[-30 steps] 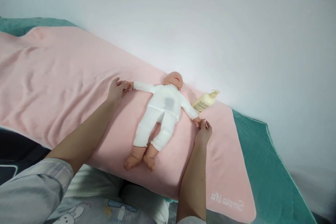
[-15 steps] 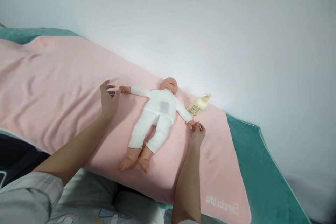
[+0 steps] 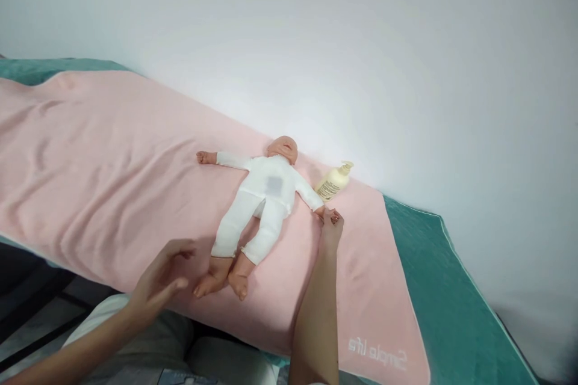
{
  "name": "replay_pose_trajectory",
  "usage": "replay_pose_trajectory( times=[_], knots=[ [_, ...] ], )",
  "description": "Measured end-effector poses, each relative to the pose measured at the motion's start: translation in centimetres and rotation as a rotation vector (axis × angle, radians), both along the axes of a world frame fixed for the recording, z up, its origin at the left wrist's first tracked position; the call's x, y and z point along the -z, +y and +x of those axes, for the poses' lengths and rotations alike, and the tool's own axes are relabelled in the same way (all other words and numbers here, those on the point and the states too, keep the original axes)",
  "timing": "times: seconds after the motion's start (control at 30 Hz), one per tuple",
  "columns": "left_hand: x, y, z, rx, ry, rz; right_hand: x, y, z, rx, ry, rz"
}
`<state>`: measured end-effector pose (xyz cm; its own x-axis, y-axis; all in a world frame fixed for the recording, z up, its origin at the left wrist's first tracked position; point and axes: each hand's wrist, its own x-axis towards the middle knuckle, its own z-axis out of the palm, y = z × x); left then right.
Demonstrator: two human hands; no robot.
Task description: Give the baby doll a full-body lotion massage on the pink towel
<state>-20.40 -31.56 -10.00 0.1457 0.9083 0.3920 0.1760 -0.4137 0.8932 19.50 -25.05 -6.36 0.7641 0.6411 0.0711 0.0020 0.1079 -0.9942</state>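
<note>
One doll (image 3: 259,201) on pink towel (image 3: 112,162), right hand (image 3: 331,230) pinching its wrist

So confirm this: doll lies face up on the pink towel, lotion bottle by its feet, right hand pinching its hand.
One thing is wrong. In the head view the lotion bottle lies by the doll's head, not its feet. The doll is face up on the pink towel, and the right hand pinches its hand.

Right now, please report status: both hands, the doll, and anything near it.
Left hand open, beside doll's feet. Right hand pinching the baby doll by its hand. Lotion pump bottle lying beside the doll, on pink towel.
</note>
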Motion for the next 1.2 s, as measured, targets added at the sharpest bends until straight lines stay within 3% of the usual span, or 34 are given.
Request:
replay_pose_trajectory(
  times=[0.07, 0.17, 0.27, 0.33, 0.53, 0.73, 0.9, 1.2],
  knots=[
    [1.6, -1.7, -0.2, 0.05, 0.016, 0.097, -0.2, -0.1, -0.2, 0.019, 0.008, 0.021],
    [3.6, -2.7, -0.1, 0.105, 0.207, 0.213, -0.4, 0.0, -0.4, 0.037, 0.023, 0.064],
    [4.6, -2.6, 0.3, -0.029, 0.413, 0.22, -0.5, 0.2, -0.5, 0.033, 0.035, 0.106],
    [4.5, -2.4, 0.6, -0.11, 0.449, 0.202, -0.5, 0.3, -0.5, 0.036, 0.043, 0.13],
    [1.4, -2.2, 0.8, -0.071, 0.289, 0.167, -0.9, 0.4, -0.6, 0.039, 0.061, 0.181],
    [-2.3, -0.7, 1.4, 0.014, 0.018, 0.142, -2.7, 0.0, -2.5, 0.043, -0.017, 0.189],
    [-5.4, 1.9, 3.2, 0.01, -0.121, 0.161, -3.7, 0.1, -5.2, 0.022, -0.231, 0.213],
    [-9.4, 8.8, 8.1, -0.104, -0.177, 0.081, -2.7, 0.9, -9.1, -0.29, -0.88, 0.216]
  ],
)
